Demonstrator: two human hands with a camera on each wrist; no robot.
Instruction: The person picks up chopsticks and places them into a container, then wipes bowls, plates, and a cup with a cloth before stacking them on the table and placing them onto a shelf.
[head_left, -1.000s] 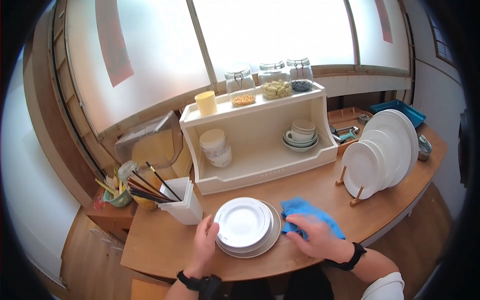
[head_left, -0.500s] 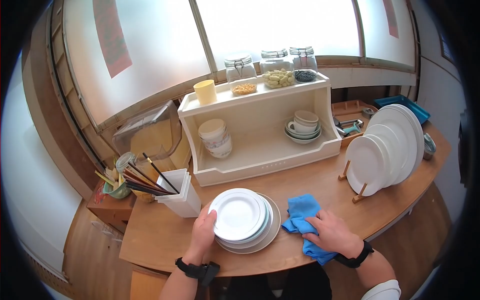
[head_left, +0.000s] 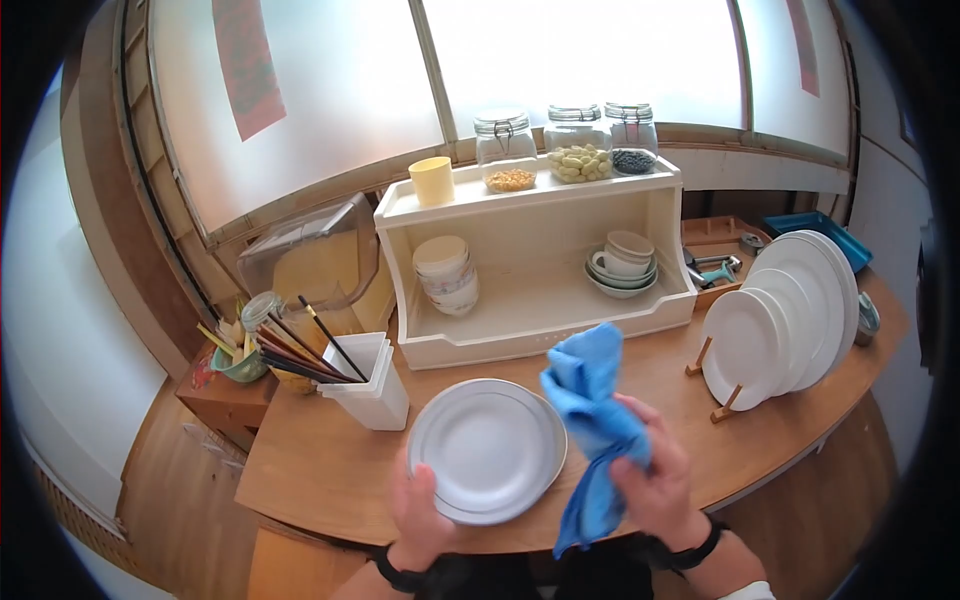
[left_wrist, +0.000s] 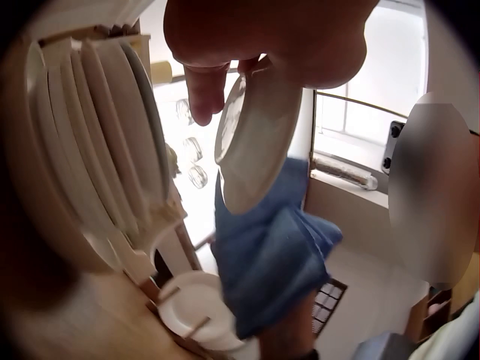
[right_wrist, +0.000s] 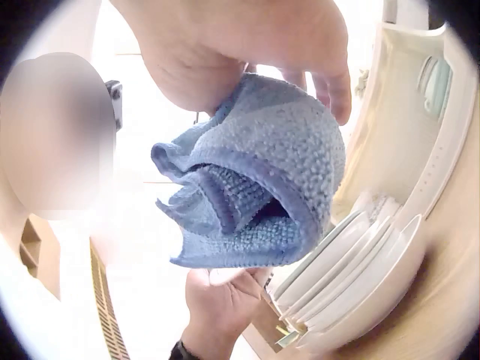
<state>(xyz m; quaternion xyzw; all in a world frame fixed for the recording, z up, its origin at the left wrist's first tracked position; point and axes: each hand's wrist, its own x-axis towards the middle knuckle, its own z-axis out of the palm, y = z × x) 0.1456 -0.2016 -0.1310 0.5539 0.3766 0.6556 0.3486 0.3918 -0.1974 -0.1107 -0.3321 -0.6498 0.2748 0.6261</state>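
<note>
My left hand [head_left: 420,505] pinches the edge of a white plate [head_left: 485,450] in the head view. The left wrist view shows that plate [left_wrist: 262,142] tilted and raised apart from a stack of plates [left_wrist: 101,142], with the fingers of the left hand [left_wrist: 274,41] at its rim. A crumpled blue cloth [head_left: 595,430] is gripped in my right hand [head_left: 660,480], above the table just right of the plates. In the right wrist view the folded cloth [right_wrist: 262,172] hangs from the right hand [right_wrist: 247,41], partly hiding the left hand [right_wrist: 221,304].
A white holder [head_left: 370,390] with chopsticks stands left of the plates. Behind is a cream shelf [head_left: 540,345] with bowls, a yellow cup [head_left: 432,182] and glass jars [head_left: 578,150]. White plates [head_left: 745,350] stand in a wooden rack at right, before a blue tray [head_left: 820,240].
My left hand has raised the top plate off the stack, towards the front. The right hand has picked the cloth up from the table and brought it left, near the plate.
</note>
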